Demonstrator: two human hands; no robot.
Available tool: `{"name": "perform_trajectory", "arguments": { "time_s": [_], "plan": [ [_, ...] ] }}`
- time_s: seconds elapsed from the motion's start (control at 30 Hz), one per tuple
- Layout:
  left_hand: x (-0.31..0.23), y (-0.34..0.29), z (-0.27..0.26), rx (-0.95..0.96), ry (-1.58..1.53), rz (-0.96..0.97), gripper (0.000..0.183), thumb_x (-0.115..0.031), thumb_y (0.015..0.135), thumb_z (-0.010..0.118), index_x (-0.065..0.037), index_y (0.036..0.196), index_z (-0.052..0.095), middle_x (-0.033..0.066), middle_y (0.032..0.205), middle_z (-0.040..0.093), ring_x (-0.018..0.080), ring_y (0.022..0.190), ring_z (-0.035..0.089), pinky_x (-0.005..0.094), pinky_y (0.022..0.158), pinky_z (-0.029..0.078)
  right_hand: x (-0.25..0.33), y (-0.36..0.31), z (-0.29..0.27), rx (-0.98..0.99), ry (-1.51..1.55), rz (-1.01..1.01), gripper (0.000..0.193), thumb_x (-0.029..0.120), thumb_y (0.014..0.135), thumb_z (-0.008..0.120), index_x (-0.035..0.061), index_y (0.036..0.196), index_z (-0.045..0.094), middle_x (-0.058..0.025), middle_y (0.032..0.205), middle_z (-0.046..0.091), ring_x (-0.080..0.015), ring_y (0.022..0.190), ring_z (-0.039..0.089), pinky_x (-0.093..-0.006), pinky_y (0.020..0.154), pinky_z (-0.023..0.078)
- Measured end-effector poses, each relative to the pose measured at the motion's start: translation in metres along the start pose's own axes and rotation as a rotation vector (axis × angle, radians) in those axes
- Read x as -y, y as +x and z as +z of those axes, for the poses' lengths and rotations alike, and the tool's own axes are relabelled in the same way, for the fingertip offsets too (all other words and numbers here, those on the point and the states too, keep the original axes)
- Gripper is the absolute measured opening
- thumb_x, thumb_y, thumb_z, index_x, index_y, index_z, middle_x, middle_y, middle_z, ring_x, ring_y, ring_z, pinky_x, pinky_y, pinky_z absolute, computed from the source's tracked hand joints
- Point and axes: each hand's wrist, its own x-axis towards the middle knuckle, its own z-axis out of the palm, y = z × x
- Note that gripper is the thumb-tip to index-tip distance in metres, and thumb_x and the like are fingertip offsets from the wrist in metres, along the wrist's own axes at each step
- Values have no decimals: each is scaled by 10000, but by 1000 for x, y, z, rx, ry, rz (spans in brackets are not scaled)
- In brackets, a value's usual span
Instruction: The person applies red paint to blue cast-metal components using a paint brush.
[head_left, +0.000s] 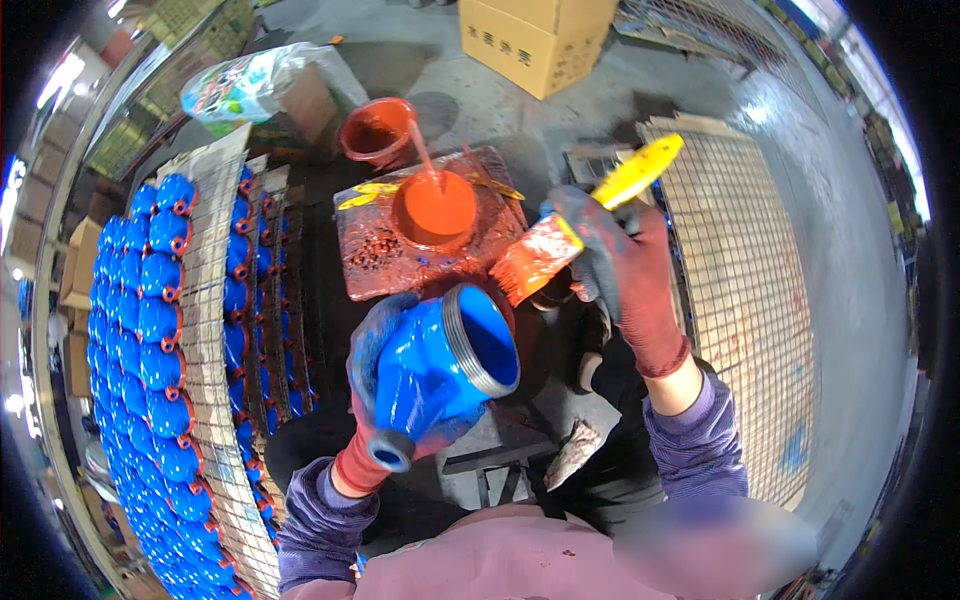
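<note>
My left hand (372,350), in a paint-stained glove, is wrapped round a glossy blue pump housing (425,365). Its wide threaded mouth faces up and right, and a short spout points down toward me. My right hand (625,255), gloved in red and dark grey, grips a yellow-handled paintbrush (545,255). Red paint coats the bristles, which hang just above and right of the housing's mouth, apart from it. Beyond the housing, a bowl of red paint (437,208) with a stick in it rests on a paint-crusted board (365,235).
Rows of blue housings with red rims (160,300) stand on stacked mesh racks at the left. A mesh-topped panel (745,300) lies to the right. Behind the board are a red bucket (378,135), a plastic sack (250,85) and a cardboard box (535,45). Yellow-handled brushes (365,195) lie on the board.
</note>
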Motion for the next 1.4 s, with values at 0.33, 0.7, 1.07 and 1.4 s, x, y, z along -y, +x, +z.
{"name": "perform_trajectory", "arguments": {
  "time_s": [0.33, 0.7, 1.07, 1.4],
  "plan": [
    [11, 6, 15, 307, -62, 49, 814, -262, 578, 901, -142, 1273, 495, 256, 1261, 517, 428, 1088, 590, 476, 877, 521, 3, -4, -1, 61, -437, -315, 250, 209, 887, 667, -37, 841, 669, -16, 622, 596, -47, 556, 526, -231, 484, 405],
    [11, 9, 9, 152, 232, 328, 971, -298, 555, 914, -35, 1347, 417, 224, 1317, 483, 400, 1193, 504, 467, 982, 453, 7, -38, 16, -65, -56, -814, 217, 53, 661, 726, 103, 865, 672, -11, 739, 591, -203, 587, 586, -314, 524, 469],
    [5, 9, -2, -14, -518, -310, 979, -61, 593, 872, -55, 1398, 314, 103, 1320, 465, 216, 1197, 505, 377, 1014, 449, 28, -58, -1, 401, -715, -1153, 381, 235, 646, 764, 161, 990, 620, -104, 915, 667, -237, 762, 652, -361, 631, 504],
    [16, 4, -23, 41, -1165, -729, 678, -413, 832, 661, -7, 1320, 425, 198, 1038, 654, 299, 804, 693, 369, 695, 596, 16, -52, -1, 592, -693, -1197, 384, 137, 604, 752, 178, 972, 649, -138, 1036, 644, -285, 829, 644, -388, 683, 526]
  ]
}}
